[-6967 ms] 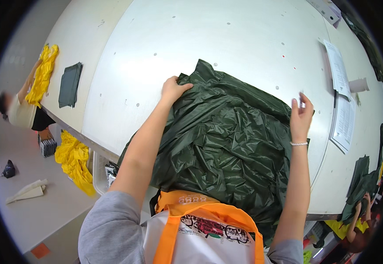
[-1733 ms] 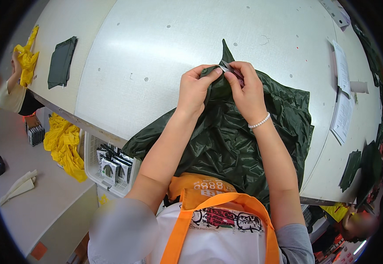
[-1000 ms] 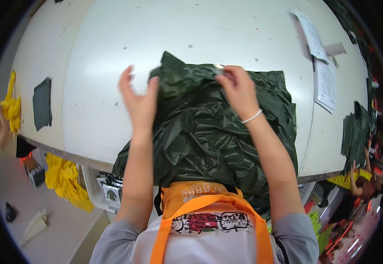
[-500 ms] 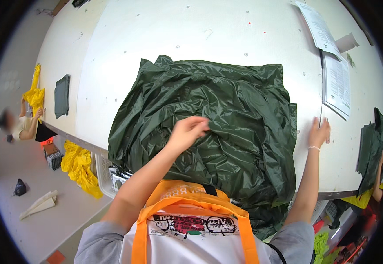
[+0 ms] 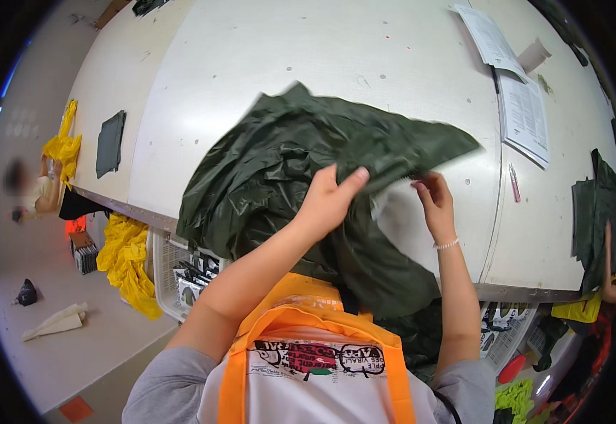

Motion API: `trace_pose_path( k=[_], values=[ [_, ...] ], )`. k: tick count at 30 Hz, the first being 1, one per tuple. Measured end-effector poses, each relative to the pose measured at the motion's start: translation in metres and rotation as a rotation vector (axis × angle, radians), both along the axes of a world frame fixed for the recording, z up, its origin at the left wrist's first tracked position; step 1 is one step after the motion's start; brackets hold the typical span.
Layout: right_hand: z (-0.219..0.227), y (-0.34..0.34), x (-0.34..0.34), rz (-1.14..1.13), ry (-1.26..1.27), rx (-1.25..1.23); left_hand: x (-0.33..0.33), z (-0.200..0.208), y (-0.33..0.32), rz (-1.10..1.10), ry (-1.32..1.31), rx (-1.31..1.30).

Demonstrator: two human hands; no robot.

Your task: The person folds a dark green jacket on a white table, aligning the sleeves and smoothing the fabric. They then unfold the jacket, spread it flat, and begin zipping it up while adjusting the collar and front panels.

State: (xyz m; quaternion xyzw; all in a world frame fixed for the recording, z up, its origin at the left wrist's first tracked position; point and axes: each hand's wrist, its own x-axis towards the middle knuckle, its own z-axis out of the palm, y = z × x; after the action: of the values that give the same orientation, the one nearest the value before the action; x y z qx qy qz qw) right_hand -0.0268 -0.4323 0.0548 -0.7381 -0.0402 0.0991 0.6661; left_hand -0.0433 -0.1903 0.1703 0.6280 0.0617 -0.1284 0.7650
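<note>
A glossy, dark-green, thin fabric piece point(image 5: 251, 177) lies rumpled on the front of the white, flat-topped table point(image 5: 435, 78), drooping over its near edge. The left hand point(image 5: 325, 205), thumb parted from the fingers, is against the fabric's middle; its grip cannot be told. The right hand point(image 5: 437, 208), half curled, meets a raised edge, its hold unclear. White tabletop stretches beyond the fabric and rightward to a slim, pinkish pen point(image 5: 514, 184) and white printed sheets point(image 5: 523, 116).

White table point(image 5: 251, 42) bears green fabric point(image 5: 251, 169), papers point(image 5: 523, 116), pen point(image 5: 515, 184)
</note>
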Motion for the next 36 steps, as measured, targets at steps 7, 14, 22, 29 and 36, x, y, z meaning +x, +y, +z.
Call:
trace_pose_path(
  k=[7,14,22,29,36],
  values=[
    [0.083,0.110,-0.045,0.215,-0.252,0.110,-0.106,0.123,0.039,-0.828,-0.229,-0.192],
    [0.111,0.102,-0.169,0.109,-0.054,-0.114,-0.172,0.158,0.104,-0.921,-0.546,-0.743],
    [0.382,-0.096,-0.405,-0.409,-0.187,-1.044,-0.238,0.140,0.140,-1.087,-0.514,-0.272],
    [0.522,-0.139,-0.511,-0.476,-0.177,-1.807,-0.240,0.141,0.121,-0.618,-0.997,0.327],
    [0.545,-0.118,-0.463,-0.530,-0.184,-1.354,-0.229,0.192,0.141,-0.397,-1.322,0.588]
  ],
)
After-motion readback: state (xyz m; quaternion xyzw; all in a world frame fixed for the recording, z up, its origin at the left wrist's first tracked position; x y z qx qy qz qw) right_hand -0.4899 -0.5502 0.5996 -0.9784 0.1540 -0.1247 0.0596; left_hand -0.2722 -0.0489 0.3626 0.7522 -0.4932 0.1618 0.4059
